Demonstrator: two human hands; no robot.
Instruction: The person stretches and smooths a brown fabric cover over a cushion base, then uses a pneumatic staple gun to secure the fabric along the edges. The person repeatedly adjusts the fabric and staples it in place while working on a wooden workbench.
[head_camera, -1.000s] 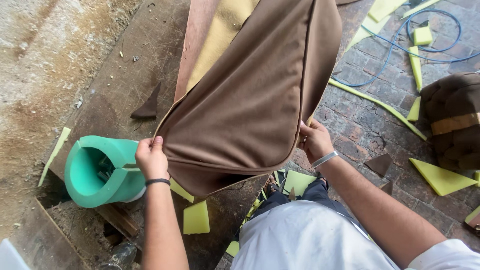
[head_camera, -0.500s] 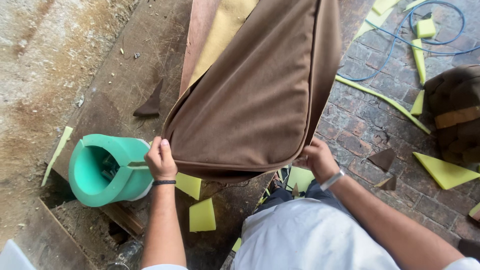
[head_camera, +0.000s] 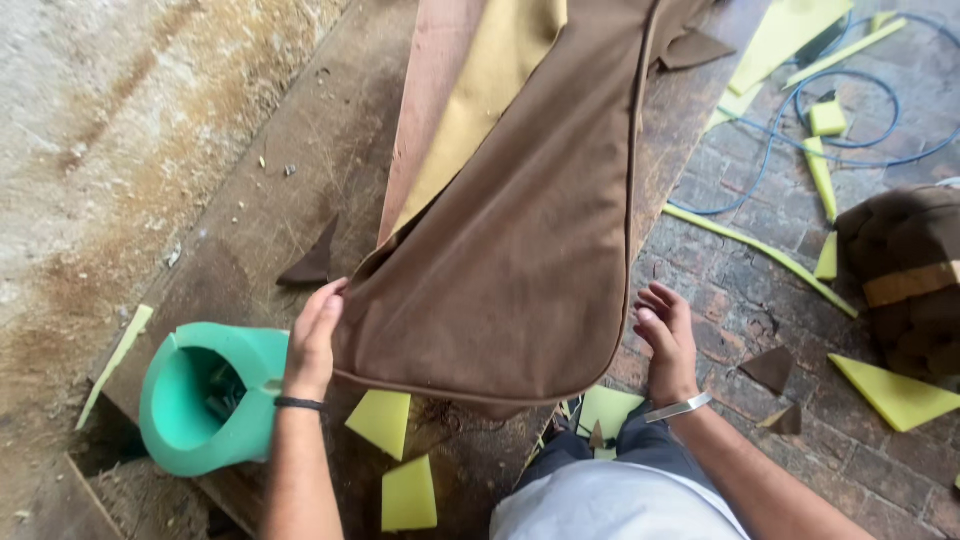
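Note:
A brown fabric cushion cover (head_camera: 520, 260) with piped edges lies over a yellow foam slab (head_camera: 480, 100) on a wooden board (head_camera: 430, 90). My left hand (head_camera: 312, 340) rests flat against the cover's near left corner, fingers straight. My right hand (head_camera: 668, 335) hovers just off the near right edge with fingers spread, gripping nothing. A metal bracelet sits on my right wrist and a dark band on my left.
A teal plastic container (head_camera: 205, 395) stands left of my left hand. Yellow foam offcuts (head_camera: 385, 420) and brown fabric scraps (head_camera: 770, 368) litter the brick floor. A blue cable (head_camera: 830, 110) loops at upper right, and a brown cushion (head_camera: 905, 280) sits at the right edge.
Both hands have let go of the cover's near corners. The cover has dropped and flattened over the foam, with the hands now open at its sides.

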